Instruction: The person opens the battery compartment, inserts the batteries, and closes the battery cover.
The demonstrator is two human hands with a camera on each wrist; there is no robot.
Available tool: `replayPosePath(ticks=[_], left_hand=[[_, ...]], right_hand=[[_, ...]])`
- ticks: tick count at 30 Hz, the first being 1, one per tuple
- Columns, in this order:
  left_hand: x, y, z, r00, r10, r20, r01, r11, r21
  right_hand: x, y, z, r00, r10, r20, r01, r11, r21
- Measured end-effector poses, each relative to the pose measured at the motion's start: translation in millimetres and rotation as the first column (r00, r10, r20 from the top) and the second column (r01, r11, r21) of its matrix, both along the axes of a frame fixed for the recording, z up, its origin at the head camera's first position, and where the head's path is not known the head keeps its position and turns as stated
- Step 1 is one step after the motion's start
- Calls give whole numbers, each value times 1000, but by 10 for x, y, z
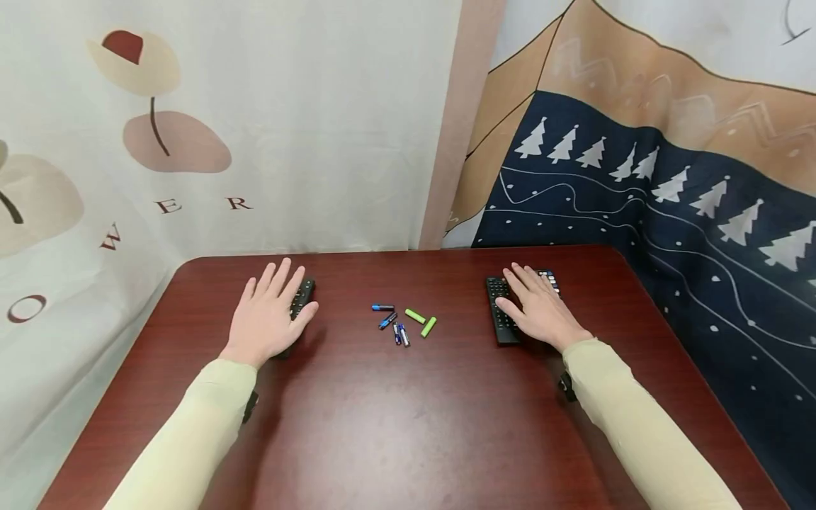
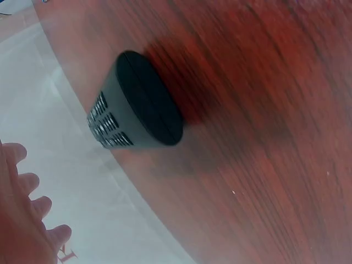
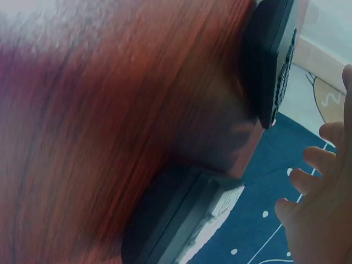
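Note:
My left hand (image 1: 264, 319) is spread palm down over a black remote control (image 1: 304, 292), fingers straight and holding nothing. In the left wrist view, a gap shows between the fingers (image 2: 41, 206) and that remote (image 2: 124, 107), which lies on the table. On the right, my right hand (image 1: 538, 309) hovers with straight fingers above two more remotes: a black one (image 1: 500, 319) and one with pale buttons (image 1: 550, 276), mostly hidden by the hand. The right wrist view has both remotes (image 3: 269, 60) lying apart under the raised hand (image 3: 322, 192).
Between the hands lie several small batteries: two green ones (image 1: 415, 316), two blue-and-black ones (image 1: 383, 307) and two white-and-blue ones (image 1: 404, 335). The reddish-brown table (image 1: 408, 425) ends at a back edge before hanging printed curtains (image 1: 319, 142).

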State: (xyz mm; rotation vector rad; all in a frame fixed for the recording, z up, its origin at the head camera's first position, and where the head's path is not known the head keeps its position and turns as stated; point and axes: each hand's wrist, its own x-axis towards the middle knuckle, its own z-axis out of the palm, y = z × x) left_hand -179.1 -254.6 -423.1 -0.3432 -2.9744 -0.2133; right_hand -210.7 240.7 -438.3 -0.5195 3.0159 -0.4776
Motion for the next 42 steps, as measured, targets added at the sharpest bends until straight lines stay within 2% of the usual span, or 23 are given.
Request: replayPosePath(ticks=[6, 12, 20, 33, 42], left_hand=[[16, 139, 6, 999, -35, -27, 35, 999, -5], [41, 273, 13, 996, -73, -48, 73, 997, -13], [45, 463, -11, 990, -119, -72, 117, 993, -20], [103, 797, -34, 982, -184, -32, 184, 983, -3], [107, 978, -51, 967, -246, -62, 246, 969, -1]], right_hand=[[15, -34, 15, 1000, 12, -23, -12, 1000, -12], [16, -87, 7, 999, -11, -36, 10, 1000, -22], [18, -145, -4, 1000, -20, -20, 19, 999, -42], [29, -156, -27, 999, -53, -5, 53, 997, -64], [61, -165, -30, 996, -86, 5, 86, 994, -73]])
